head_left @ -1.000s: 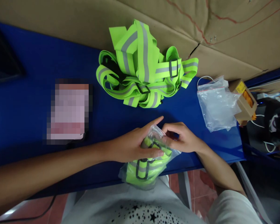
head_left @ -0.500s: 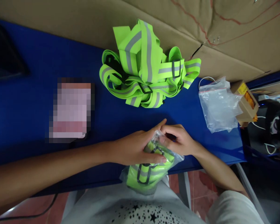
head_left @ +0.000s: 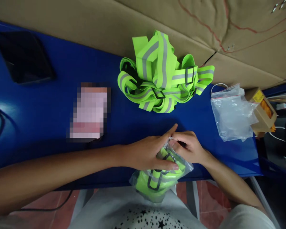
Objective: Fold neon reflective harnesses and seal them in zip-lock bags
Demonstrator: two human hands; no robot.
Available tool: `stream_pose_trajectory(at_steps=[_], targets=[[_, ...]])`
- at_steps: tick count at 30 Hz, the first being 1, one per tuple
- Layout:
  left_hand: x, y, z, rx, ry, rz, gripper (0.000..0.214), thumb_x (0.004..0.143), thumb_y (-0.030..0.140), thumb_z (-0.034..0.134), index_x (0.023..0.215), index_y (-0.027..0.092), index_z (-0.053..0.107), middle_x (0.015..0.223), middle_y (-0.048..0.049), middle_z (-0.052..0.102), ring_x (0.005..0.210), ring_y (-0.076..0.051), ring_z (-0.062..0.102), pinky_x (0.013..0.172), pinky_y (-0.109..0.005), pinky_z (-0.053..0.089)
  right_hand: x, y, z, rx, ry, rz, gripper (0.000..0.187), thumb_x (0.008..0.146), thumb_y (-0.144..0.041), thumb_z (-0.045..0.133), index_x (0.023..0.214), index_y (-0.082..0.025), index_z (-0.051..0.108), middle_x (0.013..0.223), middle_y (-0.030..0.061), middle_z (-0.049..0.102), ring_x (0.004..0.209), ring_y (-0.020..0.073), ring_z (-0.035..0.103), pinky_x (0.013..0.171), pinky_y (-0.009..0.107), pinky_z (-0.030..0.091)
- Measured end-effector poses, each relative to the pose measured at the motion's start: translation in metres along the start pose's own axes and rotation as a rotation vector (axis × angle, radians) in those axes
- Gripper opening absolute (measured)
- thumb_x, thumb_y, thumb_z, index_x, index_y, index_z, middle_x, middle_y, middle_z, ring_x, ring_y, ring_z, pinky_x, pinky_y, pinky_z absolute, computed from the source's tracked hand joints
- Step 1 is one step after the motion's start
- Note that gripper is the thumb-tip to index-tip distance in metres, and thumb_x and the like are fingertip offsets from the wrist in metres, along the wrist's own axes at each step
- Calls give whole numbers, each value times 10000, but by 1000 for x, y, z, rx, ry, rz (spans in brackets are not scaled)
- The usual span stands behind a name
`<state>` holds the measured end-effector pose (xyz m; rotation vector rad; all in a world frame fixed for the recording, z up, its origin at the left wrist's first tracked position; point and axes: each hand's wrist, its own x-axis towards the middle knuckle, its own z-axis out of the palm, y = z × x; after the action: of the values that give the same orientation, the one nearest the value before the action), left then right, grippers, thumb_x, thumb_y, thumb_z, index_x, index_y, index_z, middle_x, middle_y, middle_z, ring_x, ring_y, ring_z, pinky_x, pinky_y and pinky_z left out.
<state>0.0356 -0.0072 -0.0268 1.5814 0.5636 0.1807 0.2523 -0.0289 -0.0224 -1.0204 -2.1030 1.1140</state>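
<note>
A clear plastic bag (head_left: 157, 183) stuffed with a folded neon-green reflective strap lies at the near edge of the blue table (head_left: 50, 105), partly overhanging my lap. My left hand (head_left: 147, 152) presses on the bag's top, its thumb across the strap and its forefinger stretched out. My right hand (head_left: 190, 148) pinches the bag's open mouth with curled fingers. The two hands touch at the bag's opening. A heap of neon-green reflective straps (head_left: 162, 76) with dark buckles lies farther back on the table.
Several empty clear zip bags (head_left: 231, 113) lie at the right, beside a small brown cardboard box (head_left: 262, 111). A pixelated rectangle (head_left: 89, 113) and a dark flat object (head_left: 23, 57) sit at the left. Brown cardboard (head_left: 85, 22) covers the back.
My hands have drawn closer together on the bag's mouth. The view has shifted, so everything sits a little further right and lower in the frame.
</note>
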Motion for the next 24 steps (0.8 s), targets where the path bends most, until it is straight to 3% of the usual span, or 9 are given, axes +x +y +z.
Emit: stream_pose_trajectory(at_steps=[4, 6, 13, 16, 19, 24], targets=[[-1, -2, 0, -9, 19, 5, 1216, 863, 588, 722, 1669, 180, -92, 1605, -235, 455, 1406, -366, 536, 1125, -490, 440, 1, -3, 1, -68, 59, 6, 83, 969, -168, 599, 895, -199, 576, 695, -50, 545, 585, 65, 479, 579, 203, 389], [-1, -3, 0, 2, 14, 2, 1208, 868, 581, 722, 1669, 204, -100, 1635, -212, 422, 1422, -351, 523, 1138, -479, 435, 2, -4, 1, -93, 89, -24, 73, 956, -143, 595, 914, -202, 585, 705, -50, 562, 593, 65, 492, 594, 200, 405], [-2, -2, -1, 38, 29, 15, 1168, 867, 587, 718, 1680, 203, -26, 1583, -201, 498, 1331, -352, 603, 1053, -445, 497, 3, -4, -2, -102, 90, -72, 130, 895, -82, 589, 845, -200, 566, 673, -63, 552, 564, 54, 472, 569, 195, 382], [-2, -2, -2, 47, 47, 36, 1118, 871, 577, 720, 1678, 172, 60, 1309, -182, 705, 1048, -311, 729, 834, -382, 555, 2, -1, -4, -85, 82, -58, 130, 886, -91, 610, 844, -201, 555, 656, -75, 533, 545, 46, 449, 553, 187, 367], [-1, -2, -1, -74, 112, 89, 863, 922, 502, 688, 1609, 196, 265, 1071, -97, 757, 845, -226, 732, 668, -298, 527, 0, -1, -7, -71, 52, -43, 109, 900, -118, 611, 857, -200, 553, 666, -72, 530, 554, 45, 456, 559, 184, 370], [1, -6, 3, -330, 266, 137, 302, 1006, 416, 587, 1194, 185, 534, 996, -43, 672, 862, -156, 694, 707, -259, 543, -1, -1, -9, -110, 54, -39, 141, 845, -86, 602, 828, -199, 521, 667, -68, 489, 562, 50, 441, 558, 196, 353]])
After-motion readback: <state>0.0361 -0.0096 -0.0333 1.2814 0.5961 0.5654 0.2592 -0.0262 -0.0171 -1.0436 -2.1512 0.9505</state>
